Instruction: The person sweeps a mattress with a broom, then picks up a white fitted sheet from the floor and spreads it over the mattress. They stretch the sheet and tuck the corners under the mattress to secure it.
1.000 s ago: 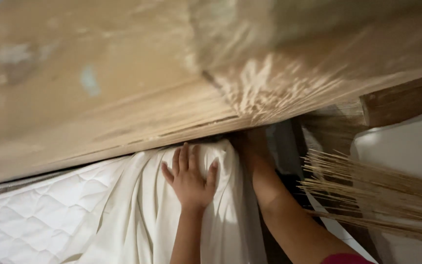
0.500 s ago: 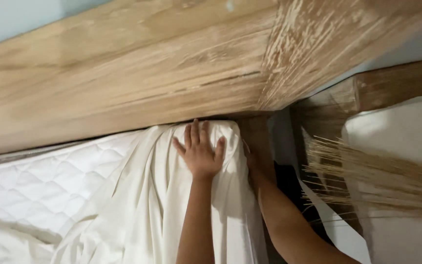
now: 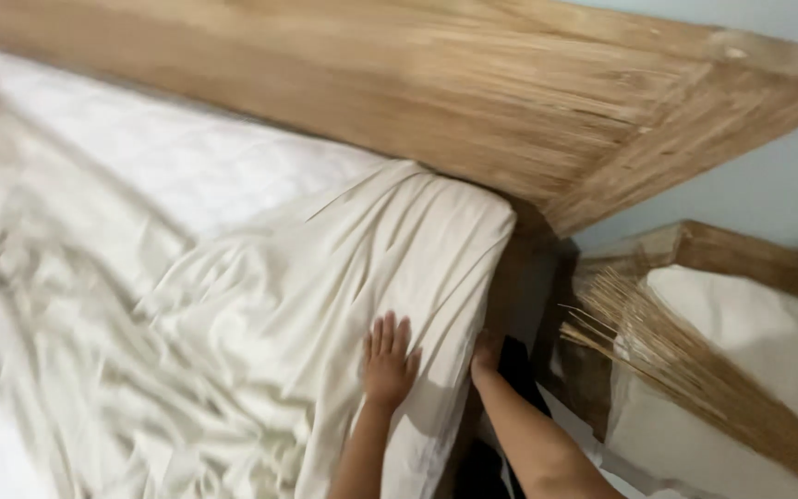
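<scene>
A cream bedsheet [image 3: 325,305] lies wrinkled over the corner of a white quilted mattress [image 3: 205,166]. My left hand [image 3: 388,360] rests flat on the sheet near the mattress edge, fingers spread. My right hand [image 3: 486,356] is down at the side of the mattress, fingers against the sheet's edge and partly hidden in the dark gap. A wooden headboard [image 3: 473,102] runs behind the mattress.
To the right of the bed stands a bundle of straw-coloured broom bristles [image 3: 685,370] leaning over a white object [image 3: 768,342]. A wooden piece [image 3: 750,254] sits behind it. A pale blue wall [image 3: 759,185] shows at the right.
The view has swung left and pulled back, showing more mattress. My left hand has slid down the sheet away from the headboard; my right hand has moved down along the mattress side.
</scene>
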